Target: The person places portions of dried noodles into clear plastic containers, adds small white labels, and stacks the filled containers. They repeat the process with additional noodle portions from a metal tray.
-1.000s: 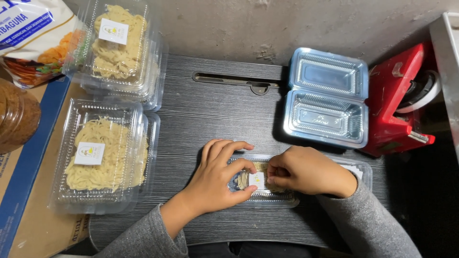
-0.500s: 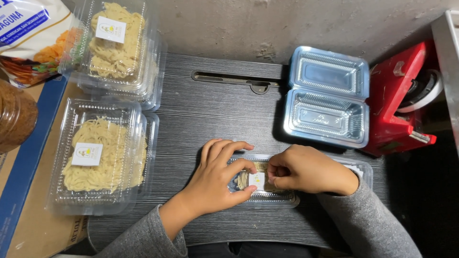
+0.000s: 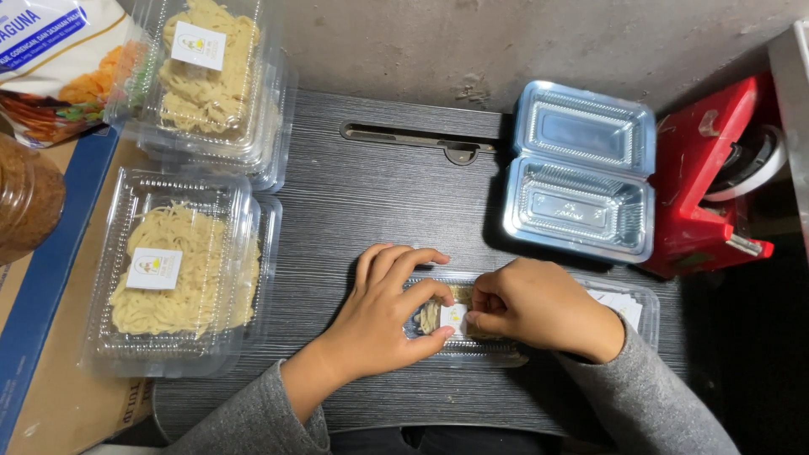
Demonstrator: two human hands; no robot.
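Fingertips of left hand [image 3: 383, 316] & right hand [image 3: 531, 305] pinch together on a small white label [image 3: 453, 318], pressing it onto the clear noodle box [image 3: 497, 350] just under them. Judged: 2 labelled noodle boxes done, far left [image 3: 173, 270] & upper left [image 3: 206, 80]; this 3rd midway. 1 empty open box [image 3: 581, 173] beyond right fingers, unfilled.

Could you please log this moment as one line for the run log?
left hand: steadies clear container | right hand: pinches white label on lid | empty open container: behind
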